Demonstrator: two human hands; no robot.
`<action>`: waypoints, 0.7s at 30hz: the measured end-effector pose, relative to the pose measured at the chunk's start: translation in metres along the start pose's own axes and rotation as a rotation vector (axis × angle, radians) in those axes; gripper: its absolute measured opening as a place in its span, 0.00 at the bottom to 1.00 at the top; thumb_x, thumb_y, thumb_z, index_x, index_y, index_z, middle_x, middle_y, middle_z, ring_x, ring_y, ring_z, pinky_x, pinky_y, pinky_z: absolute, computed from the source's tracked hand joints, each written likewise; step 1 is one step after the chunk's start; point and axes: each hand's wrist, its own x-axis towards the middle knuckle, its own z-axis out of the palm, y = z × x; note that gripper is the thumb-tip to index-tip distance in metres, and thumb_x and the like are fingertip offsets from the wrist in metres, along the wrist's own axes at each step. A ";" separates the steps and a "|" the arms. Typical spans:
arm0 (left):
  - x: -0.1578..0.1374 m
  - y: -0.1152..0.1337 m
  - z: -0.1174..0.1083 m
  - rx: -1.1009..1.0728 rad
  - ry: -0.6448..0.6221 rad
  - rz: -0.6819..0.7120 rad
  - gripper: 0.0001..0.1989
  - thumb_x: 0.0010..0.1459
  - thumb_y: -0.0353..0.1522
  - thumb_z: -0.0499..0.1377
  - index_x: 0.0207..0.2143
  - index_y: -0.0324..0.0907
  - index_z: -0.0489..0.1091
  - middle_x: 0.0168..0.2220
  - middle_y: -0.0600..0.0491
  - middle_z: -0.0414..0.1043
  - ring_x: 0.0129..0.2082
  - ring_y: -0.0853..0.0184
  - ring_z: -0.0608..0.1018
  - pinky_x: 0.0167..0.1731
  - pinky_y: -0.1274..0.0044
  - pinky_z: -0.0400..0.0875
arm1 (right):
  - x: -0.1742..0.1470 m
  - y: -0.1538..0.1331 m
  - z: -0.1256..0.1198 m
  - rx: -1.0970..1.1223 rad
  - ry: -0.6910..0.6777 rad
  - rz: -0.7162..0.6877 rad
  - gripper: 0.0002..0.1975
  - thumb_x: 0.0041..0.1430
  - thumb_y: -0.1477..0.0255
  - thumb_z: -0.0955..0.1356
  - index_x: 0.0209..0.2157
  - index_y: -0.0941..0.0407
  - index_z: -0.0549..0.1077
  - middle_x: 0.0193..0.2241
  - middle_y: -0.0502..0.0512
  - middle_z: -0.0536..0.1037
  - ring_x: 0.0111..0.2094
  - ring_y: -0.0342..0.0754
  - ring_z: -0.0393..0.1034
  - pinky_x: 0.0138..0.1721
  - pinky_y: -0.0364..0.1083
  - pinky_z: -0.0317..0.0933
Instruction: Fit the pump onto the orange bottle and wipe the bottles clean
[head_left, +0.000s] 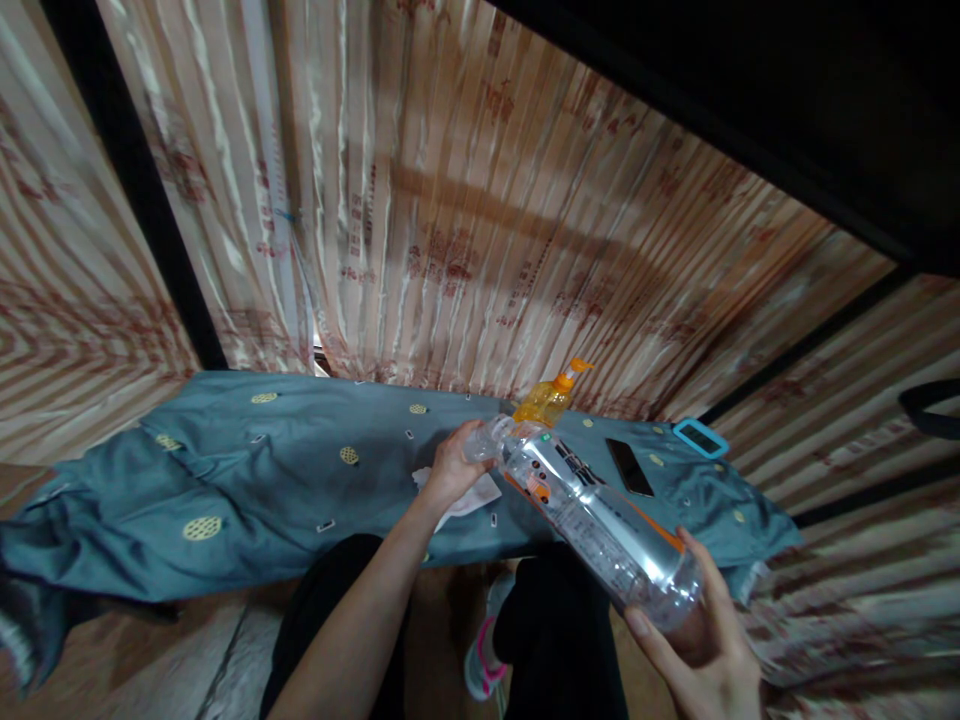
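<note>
A large clear plastic bottle [600, 520] with a silver and orange label slants across in front of me, its base toward the lower right. My right hand [712, 640] grips that base, thumb on one side and fingers on the other. At the upper left end, my left hand [448, 467] is closed around a small clear plastic piece [484, 440] that meets the bottle's narrow end. Whether this piece is separate or part of the bottle, I cannot tell. Just behind stands a yellow pump bottle [545, 402]. A white tissue [472, 500] lies beneath my left hand.
A grey-green cloth [277, 450] with pineapple prints covers the low surface. On its right side lie a black phone [628, 467] and a blue-framed device [701, 438]. Striped plastic-like curtains [450, 200] hang close behind, and dark poles frame the space. My knees are at the front edge.
</note>
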 end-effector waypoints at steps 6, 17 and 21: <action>0.000 0.003 -0.001 -0.029 0.006 -0.038 0.28 0.40 0.23 0.68 0.47 0.42 0.73 0.46 0.51 0.79 0.47 0.59 0.80 0.50 0.70 0.73 | 0.000 0.001 0.000 0.016 -0.004 -0.004 0.51 0.41 0.51 0.73 0.63 0.64 0.60 0.61 0.64 0.66 0.63 0.62 0.58 0.51 0.46 0.68; 0.003 -0.004 0.002 -0.100 -0.010 -0.073 0.28 0.41 0.25 0.69 0.48 0.44 0.72 0.44 0.52 0.80 0.43 0.61 0.80 0.47 0.71 0.73 | 0.000 -0.002 0.002 0.058 0.001 0.012 0.50 0.42 0.54 0.74 0.63 0.63 0.61 0.62 0.62 0.65 0.64 0.59 0.57 0.50 0.43 0.67; 0.001 -0.004 0.002 -0.091 -0.015 -0.063 0.28 0.42 0.26 0.69 0.48 0.43 0.71 0.44 0.52 0.79 0.42 0.61 0.80 0.45 0.71 0.74 | 0.000 -0.004 0.003 0.142 -0.031 0.022 0.50 0.43 0.56 0.75 0.64 0.62 0.58 0.63 0.62 0.64 0.59 0.56 0.65 0.48 0.43 0.68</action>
